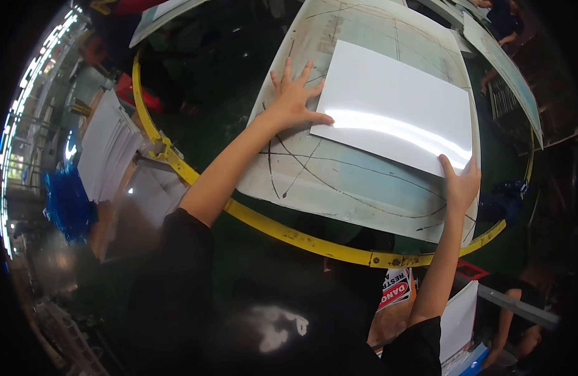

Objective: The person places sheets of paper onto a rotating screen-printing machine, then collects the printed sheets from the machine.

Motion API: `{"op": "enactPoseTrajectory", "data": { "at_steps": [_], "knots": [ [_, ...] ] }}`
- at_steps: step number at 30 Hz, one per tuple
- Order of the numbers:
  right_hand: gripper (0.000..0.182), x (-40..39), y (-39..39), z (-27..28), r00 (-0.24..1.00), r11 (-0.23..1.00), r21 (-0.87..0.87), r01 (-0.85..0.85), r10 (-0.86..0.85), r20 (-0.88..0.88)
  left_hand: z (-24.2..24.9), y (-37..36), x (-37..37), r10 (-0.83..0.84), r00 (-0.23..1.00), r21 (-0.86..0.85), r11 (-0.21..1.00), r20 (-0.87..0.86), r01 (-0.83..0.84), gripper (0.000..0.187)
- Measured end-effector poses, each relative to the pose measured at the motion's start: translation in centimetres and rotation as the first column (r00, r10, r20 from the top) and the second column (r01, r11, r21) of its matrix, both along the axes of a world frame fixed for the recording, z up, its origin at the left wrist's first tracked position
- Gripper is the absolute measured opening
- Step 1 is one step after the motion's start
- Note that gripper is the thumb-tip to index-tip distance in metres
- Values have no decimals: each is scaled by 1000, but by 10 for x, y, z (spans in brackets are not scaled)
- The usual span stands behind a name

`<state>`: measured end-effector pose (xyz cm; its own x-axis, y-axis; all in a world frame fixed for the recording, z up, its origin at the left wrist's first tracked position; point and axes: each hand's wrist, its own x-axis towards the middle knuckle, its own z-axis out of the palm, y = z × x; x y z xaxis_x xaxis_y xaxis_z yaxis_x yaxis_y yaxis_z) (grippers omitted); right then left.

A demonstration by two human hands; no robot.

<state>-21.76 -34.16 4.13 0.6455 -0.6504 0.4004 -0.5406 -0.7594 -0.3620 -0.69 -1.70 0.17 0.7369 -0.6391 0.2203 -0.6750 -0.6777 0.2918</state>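
A glossy white sheet [395, 94] lies on a pale, worn platen board [326, 169] marked with dark curved lines. My left hand [292, 103] is spread open by the sheet's left edge, its thumb touching the lower left corner and its other fingers over the board. At the lower right corner, my right hand [462, 185] has the thumb on top of the sheet and the fingers along its right edge, closed around that corner. Whether any fingertip goes under the sheet is hidden.
A yellow curved rail [289, 237] runs around the near side of the board. Stacked white sheets [107, 150] stand at left beside a blue plastic bundle [69, 203]. Another board [505, 78] is at right. A co-worker's arm [505, 323] shows at lower right, near a danger sign [395, 291].
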Motion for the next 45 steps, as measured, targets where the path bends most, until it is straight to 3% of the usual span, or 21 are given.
{"op": "enactPoseTrajectory", "data": {
  "at_steps": [5,17,20,24,35,41,44,45],
  "knots": [
    [88,-2,11,8,998,996,93,14,-8,-66,-8,2,0,-26,1000,-53,998,-6,26,95],
    [84,-1,6,-15,1000,1000,-16,2,-2,-22,-5,8,-3,13,1000,8,1000,-23,-13,96],
    [87,1,16,1,997,994,110,-16,24,-74,-7,7,-3,36,999,8,999,-12,-36,96],
    [86,1,6,-16,999,999,43,-3,5,-38,-3,3,-14,143,990,6,990,0,-143,90],
    [90,6,-4,-24,998,1000,5,-1,1,-69,3,2,-19,127,992,25,992,-8,-127,81],
    [78,8,4,-20,990,999,30,32,-27,-138,9,0,-20,123,992,91,988,32,-125,80],
    [71,8,8,-33,990,889,-446,107,-137,-35,13,-2,-22,120,991,162,978,64,-129,77],
    [63,7,6,-28,997,926,-377,-2,-28,-75,15,-4,-23,121,989,183,974,81,-134,75]
  ]
}}
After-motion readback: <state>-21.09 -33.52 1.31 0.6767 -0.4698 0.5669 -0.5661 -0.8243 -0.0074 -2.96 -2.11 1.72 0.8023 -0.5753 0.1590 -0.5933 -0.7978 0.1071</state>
